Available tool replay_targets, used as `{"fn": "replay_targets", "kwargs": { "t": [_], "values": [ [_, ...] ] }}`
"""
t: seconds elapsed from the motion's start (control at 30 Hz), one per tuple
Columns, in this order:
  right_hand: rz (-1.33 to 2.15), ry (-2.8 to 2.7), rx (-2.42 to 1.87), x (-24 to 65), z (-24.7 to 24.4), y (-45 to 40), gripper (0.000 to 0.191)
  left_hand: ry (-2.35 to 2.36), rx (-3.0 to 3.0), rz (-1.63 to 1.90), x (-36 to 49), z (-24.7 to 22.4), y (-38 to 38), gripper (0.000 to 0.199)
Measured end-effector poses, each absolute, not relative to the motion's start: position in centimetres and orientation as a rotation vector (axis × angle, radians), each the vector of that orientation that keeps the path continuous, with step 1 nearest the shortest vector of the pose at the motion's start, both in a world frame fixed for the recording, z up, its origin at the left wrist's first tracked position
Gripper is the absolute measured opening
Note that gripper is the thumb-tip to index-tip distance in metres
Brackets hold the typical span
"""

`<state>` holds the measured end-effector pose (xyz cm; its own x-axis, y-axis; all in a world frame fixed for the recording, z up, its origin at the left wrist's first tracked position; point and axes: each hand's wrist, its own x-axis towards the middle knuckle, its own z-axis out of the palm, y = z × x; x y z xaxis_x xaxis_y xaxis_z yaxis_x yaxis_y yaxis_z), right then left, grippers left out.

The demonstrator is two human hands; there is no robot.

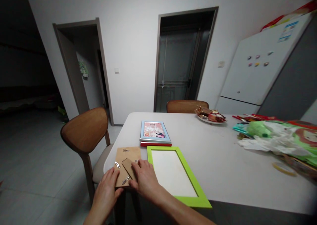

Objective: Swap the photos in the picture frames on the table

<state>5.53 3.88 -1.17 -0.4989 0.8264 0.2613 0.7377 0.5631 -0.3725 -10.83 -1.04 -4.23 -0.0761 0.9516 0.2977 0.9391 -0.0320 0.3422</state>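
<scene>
A brown picture frame backing board [134, 152] lies at the table's front left corner, with small metal clips along its edges and a fold-out stand leg [127, 166] on its face. My left hand [106, 189] grips its lower left edge, thumb low and fingers along the side. On the opposite side, my right hand [146, 179] holds the board's right edge beside the stand leg, its fingers covering that corner. Just right of the board is a lime green frame [187, 167] around a white panel, partly behind my right forearm.
Behind the board, a light blue photo frame [168, 137] rests on a red frame [148, 144]. A plate [210, 120] of items stands at the back. Plastic bags [274, 141] and a yellow tape-like ring [284, 169] lie right. A wooden chair [85, 129] stands left.
</scene>
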Motion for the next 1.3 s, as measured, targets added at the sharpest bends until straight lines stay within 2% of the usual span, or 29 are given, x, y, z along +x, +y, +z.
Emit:
{"fn": "replay_targets", "kwargs": {
  "t": [0.2, 0.4, 0.6, 0.73, 0.9, 1.1, 1.3],
  "values": [
    [0.487, -2.280, -1.145, 7.1, 0.0, 3.8, 0.042, 2.097, 2.039, 0.772, -10.5, -2.5, -1.5, 0.042],
    [0.491, -2.198, -1.117, 13.9, 1.8, 2.3, 0.035, 1.872, 2.098, 0.861, -4.6, 0.5, -2.7, 0.042],
    [0.590, -2.134, -1.392, 20.5, 1.3, 2.1, 0.036, 1.646, 2.112, 0.738, 1.0, 0.4, -1.8, 0.036],
    [0.536, -2.128, -1.417, 21.9, 0.2, 2.8, 0.035, 1.629, 2.136, 0.687, 2.4, 0.0, -0.8, 0.034],
    [0.419, -2.219, -1.390, 21.0, -1.3, 3.4, 0.032, 1.562, 2.236, 0.643, 2.1, -0.6, -0.5, 0.017],
    [0.294, -2.281, -1.407, 20.5, -1.6, 3.0, 0.032, 1.454, 2.280, 0.640, 1.6, -1.2, -1.5, 0.045],
    [0.266, -2.248, -1.423, 21.1, -1.3, 4.2, 0.026, 1.427, 2.314, 0.692, 1.0, -2.2, -1.5, 0.033]
  ]
}}
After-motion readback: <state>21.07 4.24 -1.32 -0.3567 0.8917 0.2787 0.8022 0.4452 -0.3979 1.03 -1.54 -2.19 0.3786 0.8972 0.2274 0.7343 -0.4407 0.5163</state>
